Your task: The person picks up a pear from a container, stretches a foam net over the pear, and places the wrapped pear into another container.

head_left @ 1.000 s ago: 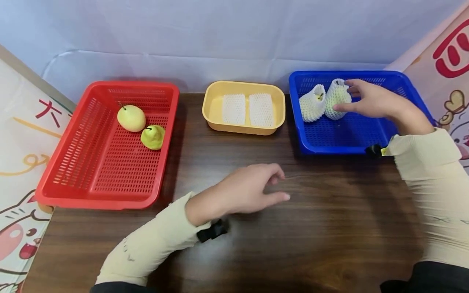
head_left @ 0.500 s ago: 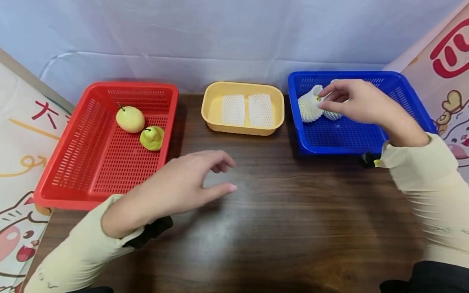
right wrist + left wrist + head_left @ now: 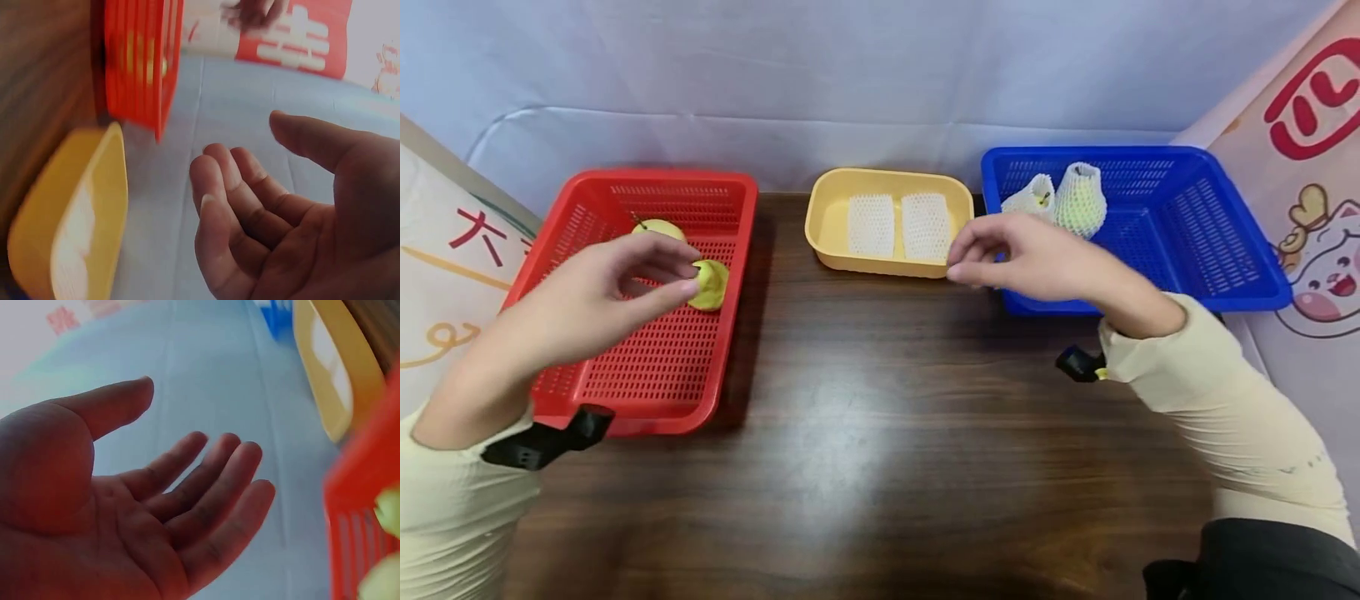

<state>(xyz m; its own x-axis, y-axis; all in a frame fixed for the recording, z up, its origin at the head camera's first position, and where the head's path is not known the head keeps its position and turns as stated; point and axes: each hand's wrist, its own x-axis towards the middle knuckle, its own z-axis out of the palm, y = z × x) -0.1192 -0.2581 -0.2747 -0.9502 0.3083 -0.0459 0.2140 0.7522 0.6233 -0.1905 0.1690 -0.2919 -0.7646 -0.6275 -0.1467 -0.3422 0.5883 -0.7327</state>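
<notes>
My left hand (image 3: 606, 287) hovers over the red basket (image 3: 726, 367), palm inward, fingers loosely bent with nothing between them. Just beyond its fingertips sits a yellow-green pear (image 3: 711, 286); a paler round pear (image 3: 658, 227) lies behind, partly covered by the hand. My right hand (image 3: 1030, 254) is at the front right of the yellow tray (image 3: 887, 265), its relaxed fingers holding nothing. Two white foam net sleeves (image 3: 871, 225) lie flat inside the tray. In the blue basket (image 3: 1187, 225) stand two pears in foam nets (image 3: 1081, 200), the left one partly hidden by my right hand.
Brown wooden table (image 3: 842, 433) spreads in front of the containers. A pale cloth (image 3: 865, 75) hangs behind them. Printed panels with cartoon figures (image 3: 1333, 275) stand at both sides. Each sleeve cuff carries a small black camera (image 3: 1078, 364).
My left hand has moved left from the table's middle to over the red basket. The right hand has left the netted pears and moved left to the yellow tray's corner.
</notes>
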